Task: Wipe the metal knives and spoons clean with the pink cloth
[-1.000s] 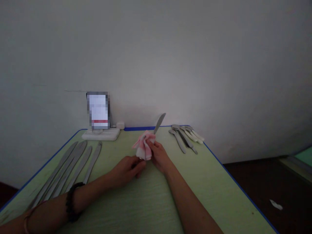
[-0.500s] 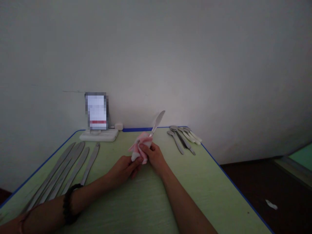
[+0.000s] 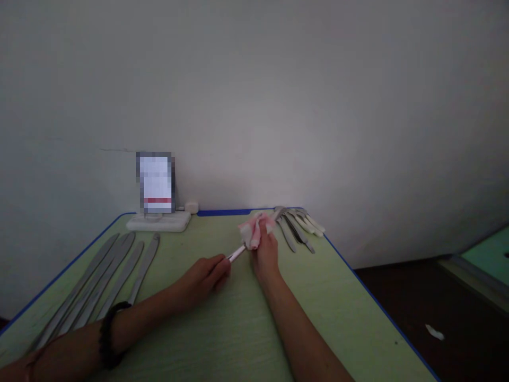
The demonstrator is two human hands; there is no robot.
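My left hand (image 3: 210,271) is closed around the handle end of a table knife (image 3: 237,253), which points up and to the right. Farther along the knife, my right hand (image 3: 266,254) grips a pink and white cloth (image 3: 254,231) wrapped about the blade. The cloth covers most of the blade, and what seems to be its tip shows just past it, near the spoons. Several other table knives (image 3: 113,270) lie side by side on the left of the green table, partly hidden by my left forearm.
Several spoons (image 3: 296,225), some with white handles, lie at the table's back right. A lit phone (image 3: 157,183) stands on a white base (image 3: 159,222) at the back left, beside a white plug (image 3: 191,207). The wall rises behind the green table (image 3: 338,318).
My right hand has slid the cloth up and right along the knife, from the handle onto the blade. The knife has tipped lower to the right, and my left hand stays at its handle.
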